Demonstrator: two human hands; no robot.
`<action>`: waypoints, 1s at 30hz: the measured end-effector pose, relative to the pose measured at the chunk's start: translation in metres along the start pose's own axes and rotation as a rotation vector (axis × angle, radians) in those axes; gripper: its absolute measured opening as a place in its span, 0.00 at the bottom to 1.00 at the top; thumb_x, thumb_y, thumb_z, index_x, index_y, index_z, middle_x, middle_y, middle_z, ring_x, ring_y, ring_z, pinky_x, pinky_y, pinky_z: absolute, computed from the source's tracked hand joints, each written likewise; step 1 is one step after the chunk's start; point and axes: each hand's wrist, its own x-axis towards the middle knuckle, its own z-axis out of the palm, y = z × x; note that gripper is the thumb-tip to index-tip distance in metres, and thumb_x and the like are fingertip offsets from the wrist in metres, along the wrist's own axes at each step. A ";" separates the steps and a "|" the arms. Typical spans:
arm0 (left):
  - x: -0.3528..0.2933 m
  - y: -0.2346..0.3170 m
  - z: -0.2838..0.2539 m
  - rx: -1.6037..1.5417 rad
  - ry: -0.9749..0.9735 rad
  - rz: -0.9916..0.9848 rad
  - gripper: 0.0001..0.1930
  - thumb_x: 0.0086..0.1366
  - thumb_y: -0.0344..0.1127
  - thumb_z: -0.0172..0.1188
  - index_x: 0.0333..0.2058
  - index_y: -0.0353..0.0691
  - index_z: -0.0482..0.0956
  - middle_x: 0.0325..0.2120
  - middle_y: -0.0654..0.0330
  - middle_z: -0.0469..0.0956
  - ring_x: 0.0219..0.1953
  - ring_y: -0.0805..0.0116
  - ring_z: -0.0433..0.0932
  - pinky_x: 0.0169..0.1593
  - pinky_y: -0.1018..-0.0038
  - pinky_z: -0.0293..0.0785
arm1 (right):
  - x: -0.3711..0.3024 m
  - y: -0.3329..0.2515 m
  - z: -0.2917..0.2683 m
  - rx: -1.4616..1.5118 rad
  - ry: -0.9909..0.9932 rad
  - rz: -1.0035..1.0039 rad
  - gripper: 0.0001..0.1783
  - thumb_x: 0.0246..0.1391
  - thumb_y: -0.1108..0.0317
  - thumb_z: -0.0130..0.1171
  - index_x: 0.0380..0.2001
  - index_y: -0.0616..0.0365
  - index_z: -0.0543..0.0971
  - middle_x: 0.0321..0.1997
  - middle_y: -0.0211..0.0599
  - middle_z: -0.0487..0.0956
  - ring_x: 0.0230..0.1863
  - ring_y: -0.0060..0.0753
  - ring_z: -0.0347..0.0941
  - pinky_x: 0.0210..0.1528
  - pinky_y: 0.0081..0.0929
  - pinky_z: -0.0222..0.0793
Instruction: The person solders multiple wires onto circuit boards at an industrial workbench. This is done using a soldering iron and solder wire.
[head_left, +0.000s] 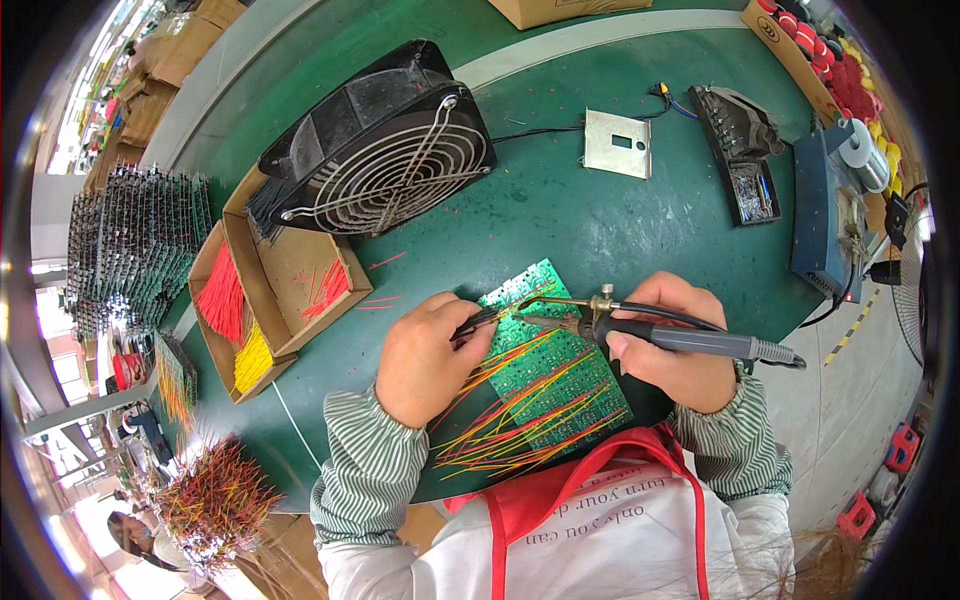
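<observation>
Grips the soldering iron (690, 339) in the right hand (672, 350), closed around its grey handle, aiming the tip toward nine o'clock over the upper part of the green circuit board (555, 362), lying centrally on the green table (640, 230). Pinches dark strands (478, 320), probably wires, in the left hand (425, 355) at the board's ten o'clock edge, seemingly for steadiness near the tip. Leaves attached red and yellow wires (480, 440) trailing toward eight o'clock, apparently away from heat. Has the cardboard tray (322, 322) at nine, presumably for reach; the fan (390, 170) at eleven, likely against fumes.
</observation>
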 end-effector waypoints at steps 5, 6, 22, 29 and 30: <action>-0.003 -0.002 -0.026 0.255 0.204 0.075 0.06 0.54 0.31 0.61 0.30 0.35 0.79 0.26 0.54 0.75 0.27 0.57 0.76 0.31 0.66 0.72 | -0.004 -0.004 -0.008 0.007 0.004 0.055 0.11 0.42 0.70 0.65 0.27 0.62 0.75 0.22 0.29 0.77 0.25 0.14 0.70 0.27 0.16 0.66; -0.003 0.003 -0.032 0.358 0.331 -0.040 0.05 0.54 0.30 0.61 0.29 0.37 0.79 0.26 0.54 0.76 0.28 0.57 0.77 0.32 0.66 0.73 | -0.004 -0.003 -0.009 0.013 0.004 0.067 0.10 0.42 0.70 0.65 0.27 0.62 0.75 0.21 0.29 0.77 0.24 0.14 0.69 0.27 0.17 0.66; 0.017 0.014 0.012 0.088 0.024 0.106 0.08 0.54 0.31 0.62 0.30 0.34 0.77 0.25 0.53 0.75 0.27 0.55 0.75 0.31 0.66 0.70 | -0.001 0.005 -0.011 0.066 0.040 0.106 0.09 0.42 0.70 0.64 0.27 0.61 0.76 0.22 0.27 0.75 0.25 0.13 0.68 0.28 0.16 0.65; 0.018 0.012 0.013 0.062 0.024 0.097 0.08 0.52 0.30 0.64 0.30 0.33 0.78 0.23 0.54 0.75 0.25 0.59 0.74 0.29 0.70 0.70 | -0.002 0.002 -0.011 0.060 0.051 0.095 0.10 0.41 0.70 0.65 0.27 0.61 0.75 0.21 0.27 0.75 0.25 0.13 0.68 0.27 0.16 0.64; 0.018 0.012 0.012 0.063 0.024 0.096 0.08 0.52 0.30 0.64 0.30 0.33 0.78 0.23 0.54 0.75 0.25 0.59 0.74 0.29 0.70 0.70 | -0.002 0.002 -0.012 0.077 0.063 0.082 0.10 0.41 0.70 0.65 0.27 0.61 0.75 0.21 0.27 0.75 0.25 0.13 0.68 0.27 0.16 0.64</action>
